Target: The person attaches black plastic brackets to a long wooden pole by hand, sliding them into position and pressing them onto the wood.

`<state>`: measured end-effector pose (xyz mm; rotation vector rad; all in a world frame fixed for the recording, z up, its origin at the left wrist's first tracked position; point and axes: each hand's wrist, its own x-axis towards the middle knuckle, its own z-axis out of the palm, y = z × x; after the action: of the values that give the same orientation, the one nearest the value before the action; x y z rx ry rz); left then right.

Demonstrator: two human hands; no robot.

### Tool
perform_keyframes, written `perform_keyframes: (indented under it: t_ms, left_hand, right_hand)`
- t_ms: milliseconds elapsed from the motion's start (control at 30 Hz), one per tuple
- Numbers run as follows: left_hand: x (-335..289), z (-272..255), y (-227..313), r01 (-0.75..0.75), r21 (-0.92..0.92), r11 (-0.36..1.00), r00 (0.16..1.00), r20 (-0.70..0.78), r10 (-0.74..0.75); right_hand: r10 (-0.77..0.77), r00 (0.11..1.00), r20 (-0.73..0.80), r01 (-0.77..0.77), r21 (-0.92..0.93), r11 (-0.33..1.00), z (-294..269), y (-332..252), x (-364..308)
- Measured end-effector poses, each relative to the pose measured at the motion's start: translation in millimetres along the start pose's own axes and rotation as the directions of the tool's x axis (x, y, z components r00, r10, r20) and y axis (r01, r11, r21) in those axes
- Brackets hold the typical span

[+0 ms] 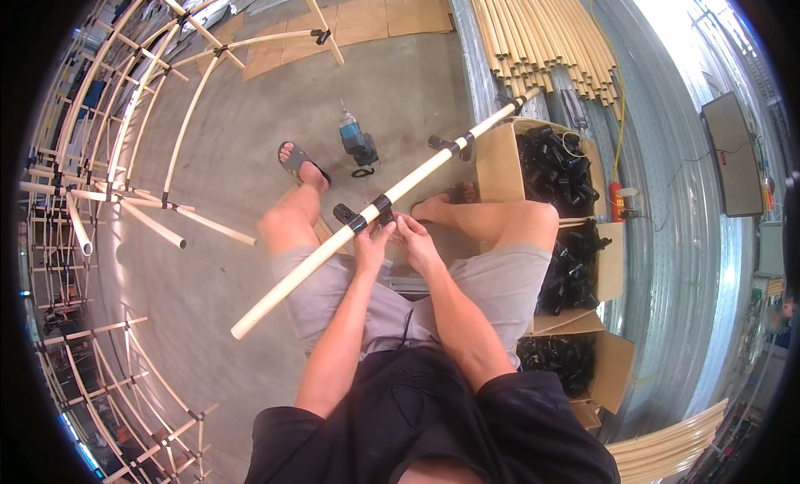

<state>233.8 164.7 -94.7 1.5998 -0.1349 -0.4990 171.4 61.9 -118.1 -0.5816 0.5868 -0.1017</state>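
Observation:
A long cream-coloured pipe [317, 259] slants across my lap, its near end low on the left and its far end by the cardboard boxes. Black pipe joints are fixed along it; one pipe joint [383, 207] lies right at my hands. My left hand [372, 249] is closed on that joint from below. Beside it, my right hand [417, 244] pinches its fingertips together against the joint's lower end; whatever small part they hold is hidden. A second joint [354, 221] sits just left, and another joint [454, 146] is farther up the pipe.
A blue-and-black cordless drill [357, 141] stands on the floor ahead. Open boxes of black joints [554, 172] line my right side, with stacked pipes [542, 42] beyond. Pipe frames [175, 142] rise on the left, with pipe ends jutting toward me. Flattened cardboard [358, 22] lies ahead.

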Motion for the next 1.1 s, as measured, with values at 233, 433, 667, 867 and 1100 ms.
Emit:
perform_keyframes:
  t_ms: [233,433,667,867,1100]
  left_hand:
    - [-4.0,-1.8,-3.1,-0.052,0.251,0.967,0.998,-0.016,0.058]
    - [-5.1,0.5,-3.0,-0.09,0.459,0.884,0.991,-0.044,0.124]
    - [-6.0,-3.5,5.6,-0.13,0.41,0.903,0.99,-0.002,0.143]
    - [-1.7,-14.5,-20.9,-0.082,0.357,0.93,0.996,-0.005,0.09]
    - [-5.0,-2.8,-6.3,-0.061,0.207,0.977,0.998,0.016,0.059]
  right_hand:
    - [-0.346,0.937,-0.046,0.241,-0.631,0.737,13.7,-26.3,-10.3]
    - [-0.57,0.805,0.164,0.404,-0.856,0.323,40.7,-38.7,-23.6]
    - [-0.581,0.767,0.272,0.338,-0.941,0.006,52.2,-39.4,-21.6]
    - [-0.412,0.91,0.039,0.057,-0.998,0.031,66.3,-35.3,-23.8]
    - [-0.429,0.891,0.149,0.128,-0.989,-0.079,62.0,-37.8,-22.9]
